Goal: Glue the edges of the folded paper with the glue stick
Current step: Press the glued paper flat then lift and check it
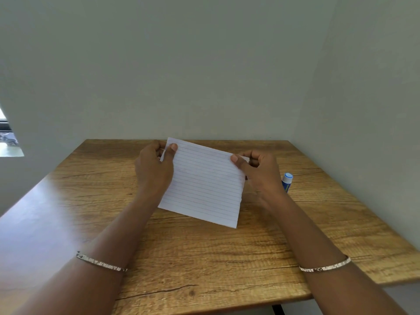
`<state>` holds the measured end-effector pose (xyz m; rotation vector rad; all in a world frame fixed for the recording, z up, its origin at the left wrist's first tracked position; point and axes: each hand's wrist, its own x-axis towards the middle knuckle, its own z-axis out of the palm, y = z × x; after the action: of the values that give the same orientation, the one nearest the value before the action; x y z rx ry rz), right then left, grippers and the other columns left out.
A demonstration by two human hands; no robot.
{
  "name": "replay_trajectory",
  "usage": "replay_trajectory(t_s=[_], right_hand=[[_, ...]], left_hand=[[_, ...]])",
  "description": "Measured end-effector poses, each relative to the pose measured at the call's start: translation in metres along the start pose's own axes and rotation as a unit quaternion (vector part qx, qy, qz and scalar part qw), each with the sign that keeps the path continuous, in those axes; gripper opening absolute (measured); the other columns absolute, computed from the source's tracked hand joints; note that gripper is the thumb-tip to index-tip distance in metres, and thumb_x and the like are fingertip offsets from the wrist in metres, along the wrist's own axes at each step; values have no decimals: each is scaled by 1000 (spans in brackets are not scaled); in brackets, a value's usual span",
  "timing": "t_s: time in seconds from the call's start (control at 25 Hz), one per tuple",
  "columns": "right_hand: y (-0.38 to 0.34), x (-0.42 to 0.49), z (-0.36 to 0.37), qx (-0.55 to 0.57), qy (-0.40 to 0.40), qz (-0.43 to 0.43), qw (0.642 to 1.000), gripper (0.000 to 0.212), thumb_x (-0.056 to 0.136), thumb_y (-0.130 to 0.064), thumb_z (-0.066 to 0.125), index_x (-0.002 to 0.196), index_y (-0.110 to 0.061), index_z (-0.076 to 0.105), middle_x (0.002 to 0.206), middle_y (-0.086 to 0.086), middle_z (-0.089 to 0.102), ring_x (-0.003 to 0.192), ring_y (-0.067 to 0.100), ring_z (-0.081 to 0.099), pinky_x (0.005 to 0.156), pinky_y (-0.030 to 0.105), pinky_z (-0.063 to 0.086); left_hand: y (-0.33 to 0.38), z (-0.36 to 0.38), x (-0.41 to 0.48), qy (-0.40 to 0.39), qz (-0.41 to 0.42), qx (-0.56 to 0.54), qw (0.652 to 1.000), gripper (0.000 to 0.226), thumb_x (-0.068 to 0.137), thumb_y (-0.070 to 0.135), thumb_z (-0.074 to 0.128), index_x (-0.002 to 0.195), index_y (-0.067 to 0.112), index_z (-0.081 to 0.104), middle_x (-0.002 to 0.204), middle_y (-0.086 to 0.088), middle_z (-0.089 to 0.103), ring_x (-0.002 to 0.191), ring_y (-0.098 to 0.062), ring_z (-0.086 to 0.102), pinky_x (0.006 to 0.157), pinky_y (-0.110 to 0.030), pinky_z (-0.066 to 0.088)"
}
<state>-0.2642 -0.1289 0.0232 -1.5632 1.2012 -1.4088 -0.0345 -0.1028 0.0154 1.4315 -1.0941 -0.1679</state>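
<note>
Starting with the largest thing, we see a wooden table [204,258], dark-grained and glossy toward its left edge. Over its far middle, close to the far edge, is the folded paper [204,185]: white, ruled with thin lines, roughly rectangular, tilted so that one lower corner dips toward the near edge. Whether that corner touches the wood we cannot tell. The left hand [152,171] pinches the sheet's upper left corner between thumb and curled fingers, and the right hand [261,171] pinches the upper right corner the same way. We judge that gluing has not yet begun, since both hands are taken up with holding the fold. The glue stick [286,181], a small blue-and-white cylinder, lies on the table toward the far right corner, just beside the right hand and partly hidden by it. We cannot tell if it is capped. Next, we think, the paper needs laying flat and one hand freeing to fetch the stick. A thin metal bracelet [101,262] circles each forearm.
</note>
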Motion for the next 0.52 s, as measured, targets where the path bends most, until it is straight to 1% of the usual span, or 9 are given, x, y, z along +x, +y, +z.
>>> replay_trajectory(t_s=[0.04,0.12,0.2,0.28,0.36,0.4,0.44,0.52], right_hand=[[1,1,0,16,-5,7,1000,17,87,-23,79,96,-9,76,92,6,78,89,21,74,82,42,62],[3,1,1,14,11,4,1000,11,89,-18,76,97,-10,77,93,5,79,92,21,75,86,44,62],[4,0,3,7,33,-7,999,7,89,-17,76,94,-12,78,89,2,80,89,19,76,85,43,62],[2,0,2,47,38,6,998,13,88,-21,77,97,-11,77,88,3,80,87,18,76,81,41,63],[-1,-2,1,104,7,41,994,27,85,-27,81,104,-10,75,91,4,81,89,18,77,80,37,62],[-3,-3,1,128,-18,55,990,32,82,-26,83,107,-9,74,94,5,81,90,19,78,81,36,62],[-3,-4,1,144,-40,63,987,33,80,-22,84,108,-7,73,96,6,81,90,20,78,80,34,62],[-3,-5,3,145,-47,64,986,26,81,-15,83,104,-6,74,95,7,81,87,19,78,77,31,62]], left_hand=[[0,0,1,8,-4,-3,1000,31,95,42,60,100,14,71,96,2,73,92,-17,68,82,-46,57],[-1,0,0,12,1,1,1000,29,96,40,59,99,13,70,93,3,72,90,-17,68,77,-40,57],[3,0,-3,16,18,14,1000,27,98,39,58,97,14,68,90,5,70,85,-14,66,69,-30,51],[6,1,-7,23,32,19,999,26,99,38,56,98,13,66,89,6,67,81,-12,62,66,-26,44],[7,1,-9,37,30,13,999,27,100,36,55,99,11,65,90,5,66,79,-9,58,64,-22,40],[7,0,-9,44,24,8,999,27,101,36,54,99,11,64,89,5,66,78,-8,56,63,-18,38],[7,0,-10,49,20,3,999,26,101,35,54,99,11,64,89,4,65,79,-9,57,63,-16,36],[8,0,-10,52,14,-8,999,25,101,34,54,100,11,64,90,4,66,81,-11,59,63,-14,36]])
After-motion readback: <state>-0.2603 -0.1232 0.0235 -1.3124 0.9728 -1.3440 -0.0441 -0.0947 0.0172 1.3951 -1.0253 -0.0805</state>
